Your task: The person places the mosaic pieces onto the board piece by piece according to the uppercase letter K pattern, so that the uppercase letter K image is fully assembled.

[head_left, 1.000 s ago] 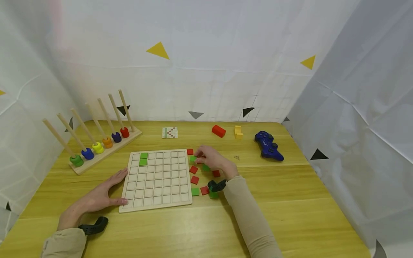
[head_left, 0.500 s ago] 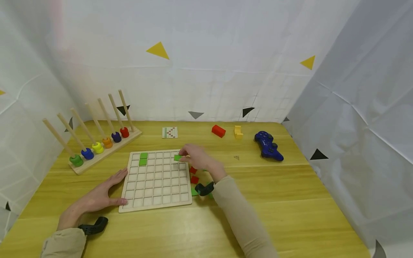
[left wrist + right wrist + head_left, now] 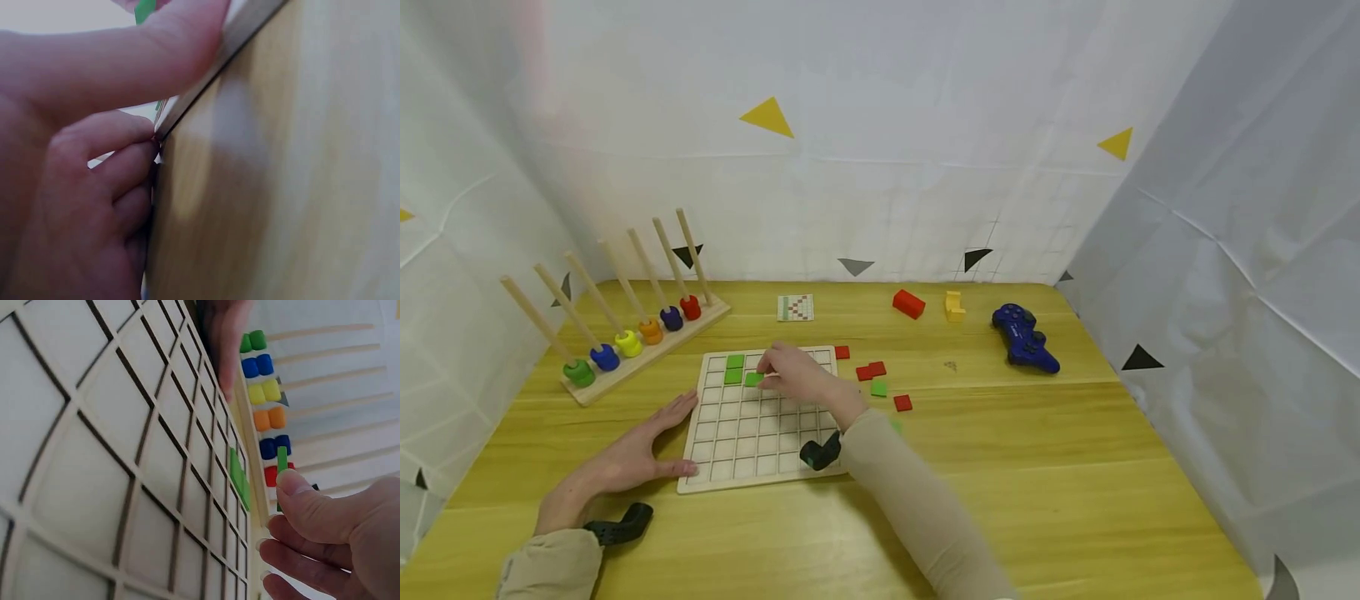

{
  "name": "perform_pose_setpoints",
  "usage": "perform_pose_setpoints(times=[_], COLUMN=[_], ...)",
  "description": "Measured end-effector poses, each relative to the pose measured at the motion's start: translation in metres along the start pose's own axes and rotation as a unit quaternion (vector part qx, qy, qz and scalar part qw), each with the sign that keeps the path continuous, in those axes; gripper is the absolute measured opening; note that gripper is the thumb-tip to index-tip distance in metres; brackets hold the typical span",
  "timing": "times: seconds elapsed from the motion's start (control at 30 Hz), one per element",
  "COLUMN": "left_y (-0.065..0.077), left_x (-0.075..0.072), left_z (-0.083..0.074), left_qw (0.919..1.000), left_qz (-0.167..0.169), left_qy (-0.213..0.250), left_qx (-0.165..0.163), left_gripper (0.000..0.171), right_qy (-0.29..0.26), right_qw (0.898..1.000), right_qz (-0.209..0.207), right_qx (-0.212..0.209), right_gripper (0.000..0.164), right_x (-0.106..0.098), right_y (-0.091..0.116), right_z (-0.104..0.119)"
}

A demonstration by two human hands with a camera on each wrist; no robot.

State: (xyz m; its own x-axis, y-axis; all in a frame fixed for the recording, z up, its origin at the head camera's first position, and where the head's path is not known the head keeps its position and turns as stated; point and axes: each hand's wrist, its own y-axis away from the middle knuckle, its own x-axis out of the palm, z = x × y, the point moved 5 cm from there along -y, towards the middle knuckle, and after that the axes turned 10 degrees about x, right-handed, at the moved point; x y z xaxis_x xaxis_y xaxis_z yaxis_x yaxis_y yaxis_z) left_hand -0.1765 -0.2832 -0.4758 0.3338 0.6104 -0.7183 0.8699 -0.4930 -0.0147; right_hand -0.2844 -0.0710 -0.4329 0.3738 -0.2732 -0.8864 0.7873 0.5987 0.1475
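Observation:
A wooden grid board (image 3: 747, 447) lies on the table, with green square tiles (image 3: 733, 369) in two cells near its far left corner. My right hand (image 3: 801, 375) pinches another green tile (image 3: 754, 379) between thumb and fingers over the board; in the right wrist view that green tile (image 3: 282, 460) is held edge-on, apart from the grid. At the board's left edge my left hand (image 3: 628, 454) rests, thumb near the front corner and fingers straight along the side. The left wrist view shows the left thumb (image 3: 125, 65) touching the board's edge.
Several loose red tiles (image 3: 903, 403) and green tiles (image 3: 879, 388) lie right of the board. Behind are a pattern card (image 3: 795, 308), a red block (image 3: 908, 304), a yellow block (image 3: 954, 307) and a blue game controller (image 3: 1024, 339). A wooden peg stand (image 3: 647, 350) with coloured beads stands back left.
My right hand has picked up a green tile from the loose ones and carried it left across the board, close to the placed green tiles. My left hand has stayed still.

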Motion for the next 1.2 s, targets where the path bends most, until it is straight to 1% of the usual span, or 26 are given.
perform_pose_setpoints(times=[0.1,0.27,0.53,0.63,0.77,1.1,1.2], left_y=[0.000,-0.001,-0.001,-0.001,-0.001,-0.001,-0.001], left_x=[0.000,0.000,0.001,0.001,0.000,0.000,0.000], left_z=[-0.001,-0.002,-0.001,-0.001,0.000,0.001,0.001], left_qw=[1.0000,1.0000,1.0000,1.0000,1.0000,0.9999,0.9999], left_qz=[0.001,0.002,0.000,-0.002,0.000,0.003,0.003], left_qy=[-0.001,-0.001,0.003,0.005,0.007,0.009,0.010], left_qx=[-0.001,-0.001,-0.002,-0.003,-0.006,-0.010,-0.011], left_gripper=[0.105,0.105,0.105,0.105,0.105,0.104,0.105], right_qy=[0.014,0.027,0.070,0.085,0.095,0.105,0.093], right_qw=[1.000,1.000,0.997,0.995,0.994,0.993,0.994], right_qz=[0.003,0.006,-0.032,-0.045,-0.049,-0.054,-0.055], right_qx=[-0.006,-0.003,0.015,0.017,0.018,0.004,0.001], right_gripper=[0.029,0.030,0.030,0.028,0.024,0.018,0.018], right_x=[0.006,0.016,0.028,0.030,0.032,0.031,0.030], right_y=[-0.006,-0.012,-0.020,-0.022,-0.023,-0.020,-0.019], right_z=[0.008,0.015,0.016,0.017,0.017,0.019,0.019])
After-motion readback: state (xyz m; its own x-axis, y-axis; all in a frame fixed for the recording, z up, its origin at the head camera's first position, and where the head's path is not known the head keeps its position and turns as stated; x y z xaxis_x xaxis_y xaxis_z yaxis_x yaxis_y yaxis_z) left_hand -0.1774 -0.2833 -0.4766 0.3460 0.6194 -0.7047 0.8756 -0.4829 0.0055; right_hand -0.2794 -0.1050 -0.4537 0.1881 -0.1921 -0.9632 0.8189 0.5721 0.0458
